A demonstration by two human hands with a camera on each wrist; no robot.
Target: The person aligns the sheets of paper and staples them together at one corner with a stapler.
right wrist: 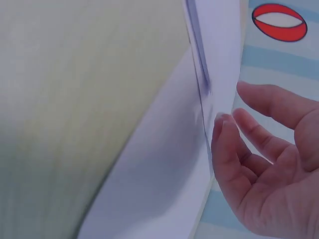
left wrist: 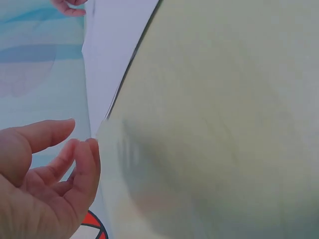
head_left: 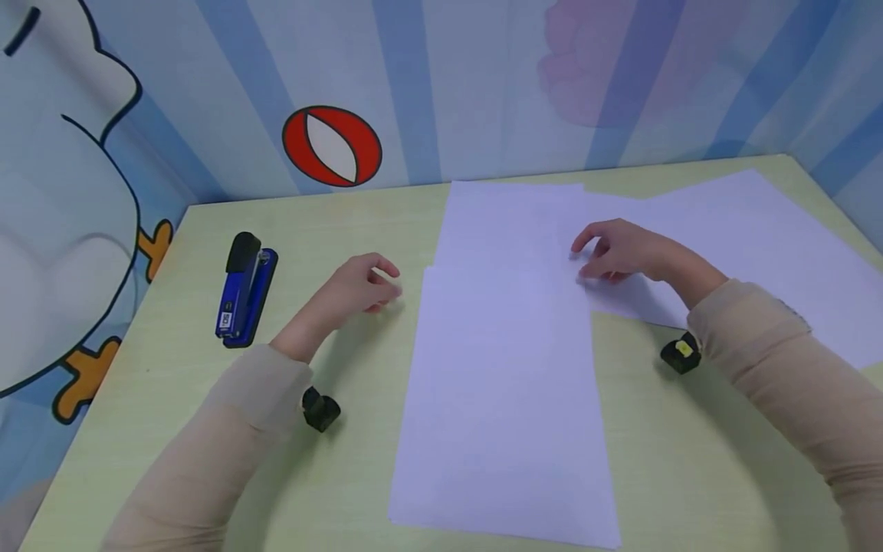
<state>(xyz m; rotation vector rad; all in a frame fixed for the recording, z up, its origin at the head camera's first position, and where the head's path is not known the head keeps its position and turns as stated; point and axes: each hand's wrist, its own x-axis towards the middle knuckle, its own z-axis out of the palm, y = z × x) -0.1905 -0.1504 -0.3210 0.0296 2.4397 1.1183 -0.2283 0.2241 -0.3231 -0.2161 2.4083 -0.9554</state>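
A white sheet of paper (head_left: 507,414) lies lengthwise at the middle of the table, meeting or overlapping another white sheet (head_left: 510,222) at the back. My right hand (head_left: 624,249) hovers by the right edge of these sheets, fingers loosely bent; in the right wrist view the thumb and fingertips are apart with nothing between them. My left hand (head_left: 359,287) hangs above the table just left of the sheets, fingers relaxed and holding nothing, as the left wrist view also shows. Further left stands a blue stapler (head_left: 244,291) with a black top end.
More white paper (head_left: 759,253) spreads over the right back of the table (head_left: 359,460), partly under my right hand. A small black device (head_left: 321,410) sits at the left wrist, and another black device (head_left: 681,353) at the right. A patterned curtain (head_left: 469,92) rises behind the table.
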